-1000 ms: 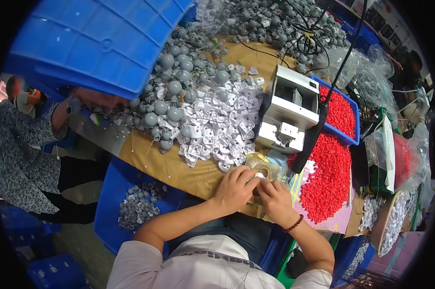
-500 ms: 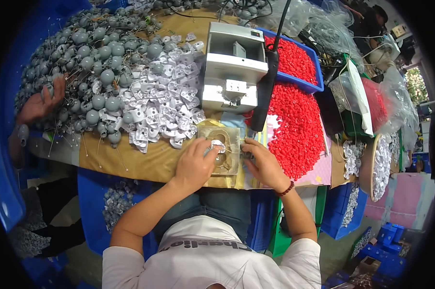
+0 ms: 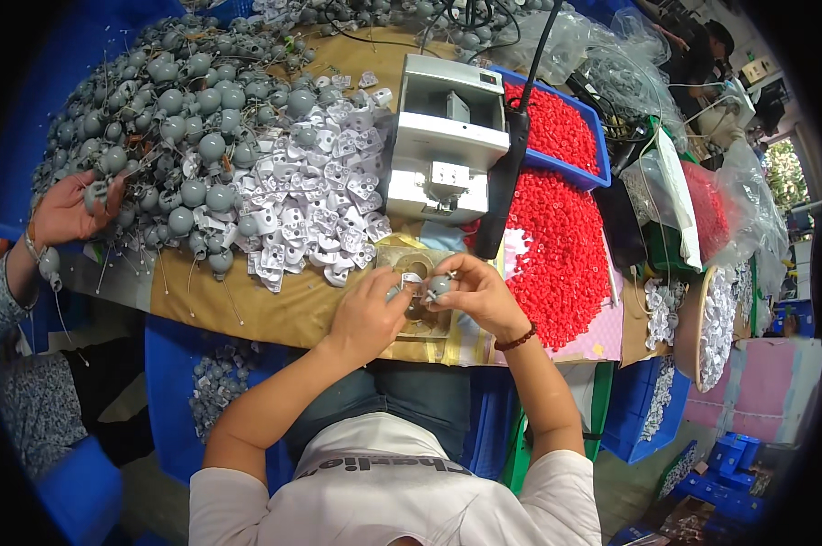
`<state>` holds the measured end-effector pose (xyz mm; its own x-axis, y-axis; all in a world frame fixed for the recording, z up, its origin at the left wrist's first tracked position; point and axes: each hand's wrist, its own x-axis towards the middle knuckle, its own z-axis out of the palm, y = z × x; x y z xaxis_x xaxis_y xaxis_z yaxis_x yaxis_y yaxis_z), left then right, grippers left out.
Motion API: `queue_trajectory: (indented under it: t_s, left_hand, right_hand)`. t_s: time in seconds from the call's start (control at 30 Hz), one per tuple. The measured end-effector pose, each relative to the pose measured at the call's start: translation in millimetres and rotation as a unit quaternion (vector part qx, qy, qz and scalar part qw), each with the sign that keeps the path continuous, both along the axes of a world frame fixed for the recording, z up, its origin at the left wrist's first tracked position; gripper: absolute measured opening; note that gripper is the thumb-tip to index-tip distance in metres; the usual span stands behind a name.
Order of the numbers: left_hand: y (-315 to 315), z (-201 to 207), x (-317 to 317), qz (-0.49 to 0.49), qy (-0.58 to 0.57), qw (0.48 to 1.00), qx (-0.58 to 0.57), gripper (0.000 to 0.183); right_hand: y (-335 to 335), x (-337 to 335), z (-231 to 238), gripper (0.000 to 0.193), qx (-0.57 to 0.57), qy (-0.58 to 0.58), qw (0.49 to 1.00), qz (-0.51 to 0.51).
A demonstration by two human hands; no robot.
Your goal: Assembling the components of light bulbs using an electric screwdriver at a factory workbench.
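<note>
Between my hands, at the table's front edge, lies a square yellowish block (image 3: 436, 325) with round recesses. My right hand (image 3: 485, 298) pinches a grey ball-shaped part (image 3: 440, 285) with small pale ends above the block's right side. My left hand (image 3: 367, 317) is closed at the block's left side, fingertips around a small grey piece (image 3: 393, 293) that is mostly hidden. A white piece (image 3: 412, 277) shows next to those fingertips. Just beyond the block stands a grey-and-white machine (image 3: 449, 136) with a white block-shaped head.
A heap of grey ball parts (image 3: 179, 136) and a pile of white plastic pieces (image 3: 315, 200) fill the left. Red small parts (image 3: 556, 255) lie at right, below a blue tray (image 3: 602, 173). A co-worker's hand (image 3: 74, 211) holds a grey ball part at far left.
My right hand has lifted slightly and moved left over the block, and the grey ball part now shows in its fingers. My left hand stays almost in place. The co-worker's hand has shifted.
</note>
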<state>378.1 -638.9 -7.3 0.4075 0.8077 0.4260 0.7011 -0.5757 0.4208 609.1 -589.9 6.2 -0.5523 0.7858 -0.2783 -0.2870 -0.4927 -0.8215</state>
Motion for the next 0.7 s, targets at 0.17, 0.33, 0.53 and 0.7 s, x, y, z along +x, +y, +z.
queue_trajectory:
  t_s: [0.17, 0.33, 0.53, 0.7]
  left_hand:
    - [2, 0, -2, -0.006, -0.011, 1.000, -0.002, 0.027]
    - [2, -4, -3, -0.010, -0.015, 1.000, -0.003, 0.024]
    - [2, -7, -6, -0.013, -0.014, 1.000, -0.017, 0.027]
    - [2, -9, -7, -0.019, -0.006, 1.000, -0.024, 0.029]
  right_hand:
    - [18, -15, 25, 0.035, 0.203, -0.316, 0.921, 0.104]
    - [37, -25, 34, 0.037, 0.409, -0.381, 0.817, 0.140]
    - [58, -30, 44, 0.041, 0.426, -0.458, 0.730, 0.276]
    - [70, -39, 51, 0.044, 0.435, -0.483, 0.677, 0.346]
